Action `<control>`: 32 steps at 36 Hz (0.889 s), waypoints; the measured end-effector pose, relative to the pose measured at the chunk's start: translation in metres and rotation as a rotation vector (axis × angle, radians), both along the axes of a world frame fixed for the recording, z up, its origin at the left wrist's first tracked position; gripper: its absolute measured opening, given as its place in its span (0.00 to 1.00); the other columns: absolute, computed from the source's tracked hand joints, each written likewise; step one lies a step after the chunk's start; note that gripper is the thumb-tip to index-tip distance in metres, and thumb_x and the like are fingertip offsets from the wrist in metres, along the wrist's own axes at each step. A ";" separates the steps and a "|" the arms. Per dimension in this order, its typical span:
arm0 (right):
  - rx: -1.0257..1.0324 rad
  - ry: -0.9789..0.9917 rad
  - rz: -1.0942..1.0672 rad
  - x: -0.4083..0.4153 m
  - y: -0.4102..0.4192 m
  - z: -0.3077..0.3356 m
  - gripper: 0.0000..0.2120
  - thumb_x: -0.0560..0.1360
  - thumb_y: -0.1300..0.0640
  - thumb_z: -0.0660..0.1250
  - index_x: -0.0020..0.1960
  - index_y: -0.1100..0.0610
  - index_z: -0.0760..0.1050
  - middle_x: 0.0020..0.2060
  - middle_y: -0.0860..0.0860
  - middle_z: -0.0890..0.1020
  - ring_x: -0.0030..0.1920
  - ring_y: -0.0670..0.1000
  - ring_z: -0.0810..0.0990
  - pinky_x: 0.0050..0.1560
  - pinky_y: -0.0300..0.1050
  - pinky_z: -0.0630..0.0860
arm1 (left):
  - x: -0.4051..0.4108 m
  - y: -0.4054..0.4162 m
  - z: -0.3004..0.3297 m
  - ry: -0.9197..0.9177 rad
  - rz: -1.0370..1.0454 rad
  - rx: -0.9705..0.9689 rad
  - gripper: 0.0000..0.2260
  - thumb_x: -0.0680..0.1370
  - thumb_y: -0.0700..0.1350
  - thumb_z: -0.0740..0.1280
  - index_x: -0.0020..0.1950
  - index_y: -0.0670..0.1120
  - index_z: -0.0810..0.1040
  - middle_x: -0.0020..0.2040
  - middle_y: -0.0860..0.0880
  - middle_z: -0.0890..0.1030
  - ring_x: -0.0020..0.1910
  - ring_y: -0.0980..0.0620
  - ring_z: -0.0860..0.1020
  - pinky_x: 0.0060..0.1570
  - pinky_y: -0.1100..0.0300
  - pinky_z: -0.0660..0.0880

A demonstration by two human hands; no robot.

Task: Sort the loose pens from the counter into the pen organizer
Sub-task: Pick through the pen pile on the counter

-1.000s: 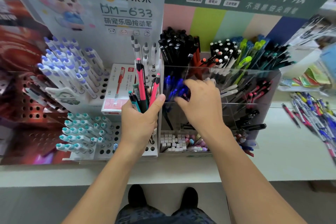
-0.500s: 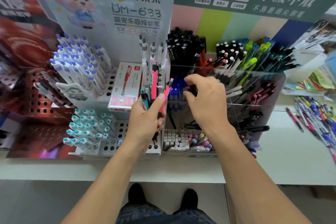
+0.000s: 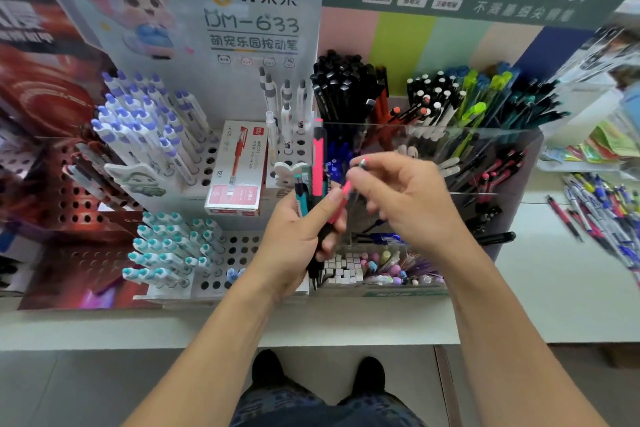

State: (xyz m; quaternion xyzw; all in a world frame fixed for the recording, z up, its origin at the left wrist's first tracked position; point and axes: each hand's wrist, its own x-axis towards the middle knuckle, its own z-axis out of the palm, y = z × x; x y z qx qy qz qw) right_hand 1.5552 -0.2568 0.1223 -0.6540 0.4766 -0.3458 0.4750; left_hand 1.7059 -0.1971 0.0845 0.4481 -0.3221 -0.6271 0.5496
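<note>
My left hand [image 3: 298, 239] grips a bundle of pens [image 3: 313, 180], pink, teal and black, held upright in front of the clear acrylic pen organizer [image 3: 485, 146]. My right hand [image 3: 405, 201] pinches the top end of a pink pen [image 3: 348, 189] that still leans in the bundle. The organizer's compartments hold black, blue, green and pink pens. A pile of loose pens [image 3: 602, 208] lies on the white counter [image 3: 554, 288] at the far right.
A white DOMI pen display [image 3: 173, 163] with blue and teal capped pens stands left of the organizer, with a red pen box [image 3: 239, 170] on it. A small tray of erasers [image 3: 377, 270] sits below the organizer. My shoes show under the counter edge.
My right hand has come out of the blue pen compartment and moved toward the bundle, taking hold of the pink pen's top. The left hand has stayed in place with the bundle.
</note>
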 end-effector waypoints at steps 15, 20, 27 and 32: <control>0.205 -0.439 -0.348 -0.077 -0.004 0.003 0.08 0.83 0.61 0.64 0.45 0.56 0.74 0.27 0.49 0.79 0.23 0.45 0.71 0.21 0.37 0.68 | -0.055 -0.032 0.012 -0.408 -0.493 -0.033 0.14 0.80 0.57 0.62 0.49 0.46 0.70 0.33 0.46 0.77 0.21 0.51 0.71 0.19 0.63 0.66; -0.030 -0.471 -0.660 -0.142 -0.009 0.003 0.05 0.84 0.59 0.63 0.49 0.57 0.74 0.33 0.52 0.83 0.29 0.51 0.80 0.29 0.41 0.78 | -0.077 -0.041 0.007 -0.190 -0.302 0.201 0.08 0.85 0.46 0.56 0.48 0.46 0.69 0.31 0.48 0.71 0.21 0.55 0.59 0.22 0.67 0.55; -0.408 0.049 -0.594 -0.186 -0.046 -0.012 0.05 0.81 0.56 0.68 0.49 0.56 0.78 0.38 0.55 0.84 0.37 0.55 0.84 0.40 0.52 0.83 | -0.116 -0.042 0.006 0.244 -0.255 0.194 0.07 0.84 0.41 0.54 0.51 0.43 0.71 0.34 0.48 0.70 0.24 0.56 0.62 0.19 0.66 0.60; -0.500 0.497 -0.322 -0.180 -0.069 -0.037 0.08 0.78 0.56 0.72 0.55 0.59 0.83 0.47 0.54 0.85 0.47 0.55 0.81 0.53 0.48 0.75 | -0.139 -0.046 0.003 0.158 -0.231 0.169 0.05 0.86 0.42 0.58 0.56 0.44 0.73 0.37 0.48 0.75 0.31 0.53 0.70 0.27 0.63 0.68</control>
